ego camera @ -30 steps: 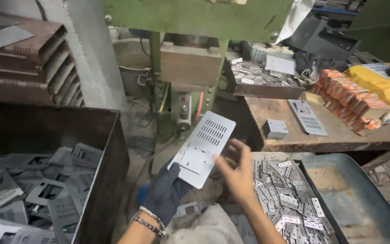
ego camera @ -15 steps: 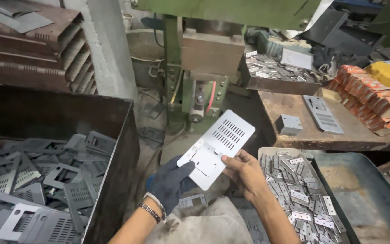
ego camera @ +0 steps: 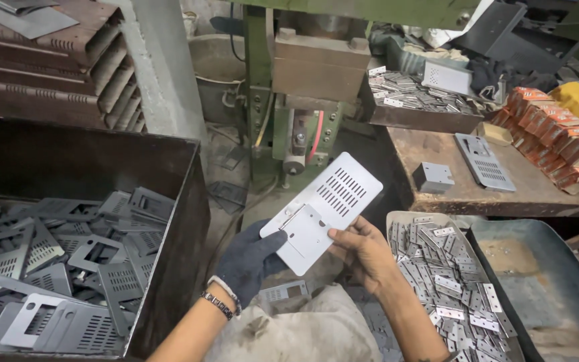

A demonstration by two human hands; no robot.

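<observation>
A pale metal plate (ego camera: 323, 209) with rows of vent slots and a small hinged flap is held up in front of me. My left hand (ego camera: 252, 258), in a dark glove, grips its lower left edge. My bare right hand (ego camera: 363, 249) pinches the lower right edge beside the flap. Under my right hand lies a tray (ego camera: 397, 221) heaped with several small metal hinges (ego camera: 450, 275). To my left stands a dark metal bin (ego camera: 182, 201) full of grey slotted plates (ego camera: 68, 268).
A green press machine (ego camera: 303, 94) stands straight ahead. On the wooden bench (ego camera: 477, 191) at right lie another slotted plate (ego camera: 480, 161), a small grey box (ego camera: 433, 176) and orange packets (ego camera: 557, 134). An empty grey tray (ego camera: 544, 288) sits at lower right. Rusty racks (ego camera: 55, 74) fill the upper left.
My view has swung left and down, so the bin of plates shows more. The plate stays in both hands, now a little lower and closer, with my right hand shifted along its edge.
</observation>
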